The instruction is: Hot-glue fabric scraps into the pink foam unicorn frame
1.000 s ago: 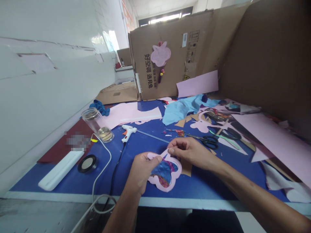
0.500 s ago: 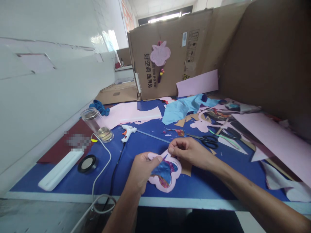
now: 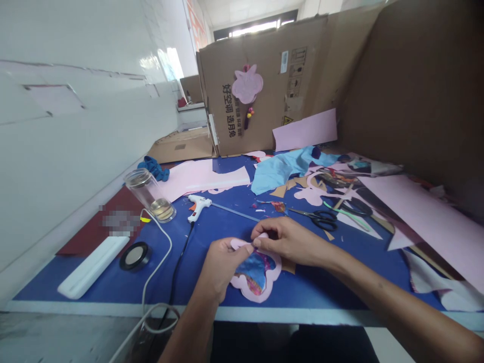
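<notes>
My left hand [image 3: 224,263] grips the left side of a pink scalloped cutout [image 3: 260,293], its thumb lying over the upper edge. Blue patterned fabric [image 3: 252,270] fills the opening of the cutout, with a magenta and orange border. My right hand [image 3: 282,241] pinches the cutout's top with thumb and forefinger, close to the left thumb. Both hands hold the piece just above the blue table. A brown scrap [image 3: 289,266] shows beneath its right side. Beyond the hands lies a white glue gun [image 3: 198,205] with a long glue stick in its back.
Black-handled scissors [image 3: 321,219] lie right of centre. Light-blue cloth [image 3: 280,171] and pink sheets [image 3: 196,176] spread across the back. A glass jar [image 3: 159,204], a black tape roll [image 3: 135,255] and a white bar [image 3: 94,267] stand left. Behind rises a cardboard box [image 3: 260,121].
My right hand has shifted slightly left along the cutout's top, bringing its fingertips closer to the left thumb. My left hand keeps its grip. The view has shifted slightly.
</notes>
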Motion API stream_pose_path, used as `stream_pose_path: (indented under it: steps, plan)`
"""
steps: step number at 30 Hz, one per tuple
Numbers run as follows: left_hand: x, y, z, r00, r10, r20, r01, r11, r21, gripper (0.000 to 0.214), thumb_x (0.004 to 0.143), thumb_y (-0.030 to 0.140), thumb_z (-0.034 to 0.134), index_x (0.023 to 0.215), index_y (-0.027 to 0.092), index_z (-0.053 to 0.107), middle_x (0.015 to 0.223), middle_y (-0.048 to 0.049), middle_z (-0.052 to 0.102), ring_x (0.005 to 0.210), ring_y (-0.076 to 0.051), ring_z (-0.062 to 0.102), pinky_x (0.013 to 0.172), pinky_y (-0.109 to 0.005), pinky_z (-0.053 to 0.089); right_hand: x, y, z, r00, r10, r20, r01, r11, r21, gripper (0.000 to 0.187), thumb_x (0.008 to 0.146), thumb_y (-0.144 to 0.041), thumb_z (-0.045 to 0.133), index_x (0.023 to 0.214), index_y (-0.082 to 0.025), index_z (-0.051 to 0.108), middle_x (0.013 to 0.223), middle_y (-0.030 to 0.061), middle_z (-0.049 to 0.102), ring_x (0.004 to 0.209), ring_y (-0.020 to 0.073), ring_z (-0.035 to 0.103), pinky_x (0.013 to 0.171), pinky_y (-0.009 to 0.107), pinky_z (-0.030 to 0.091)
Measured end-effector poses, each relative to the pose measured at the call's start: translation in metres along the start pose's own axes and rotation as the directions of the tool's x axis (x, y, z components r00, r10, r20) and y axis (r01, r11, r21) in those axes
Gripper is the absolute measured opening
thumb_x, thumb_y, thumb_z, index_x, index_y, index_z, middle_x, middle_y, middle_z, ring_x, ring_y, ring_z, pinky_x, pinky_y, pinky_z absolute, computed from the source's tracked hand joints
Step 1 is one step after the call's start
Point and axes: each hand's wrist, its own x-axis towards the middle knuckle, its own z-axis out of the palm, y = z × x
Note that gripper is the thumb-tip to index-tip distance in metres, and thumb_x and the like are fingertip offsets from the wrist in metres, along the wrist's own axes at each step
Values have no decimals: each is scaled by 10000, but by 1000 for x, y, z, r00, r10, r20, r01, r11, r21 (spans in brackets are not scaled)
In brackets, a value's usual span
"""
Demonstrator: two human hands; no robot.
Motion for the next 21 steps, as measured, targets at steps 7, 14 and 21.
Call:
stream_pose_path:
  steps: [7,14,21]
  plan:
    - [0,0,1,1000,-7,-16,7,1000,6,414,657,493,945,730,147,730,638,-49,724,525,-170,653,504,-249,509,2,-1,4,1000,17,-3,-17,999,-28,172,928,-249,612,832,-194,743,725,-25,679,649,136,560,578,248,387]
    - [-2,3,-9,998,19,-59,-21,999,-43,430,692,505,921,864,128,807,694,-43,743,578,-139,633,558,-223,485,3,4,5,999,36,-21,-37,999,-21,175,922,-264,614,814,-191,733,706,-22,649,630,128,521,567,245,368]
    - [-3,3,-10,997,3,-83,-8,998,-57,447,686,517,918,868,122,814,672,-47,743,567,-155,637,564,-244,483,3,7,6,998,53,-20,-54,999,-5,174,914,-278,617,809,-200,732,693,-19,638,613,136,508,551,257,349]
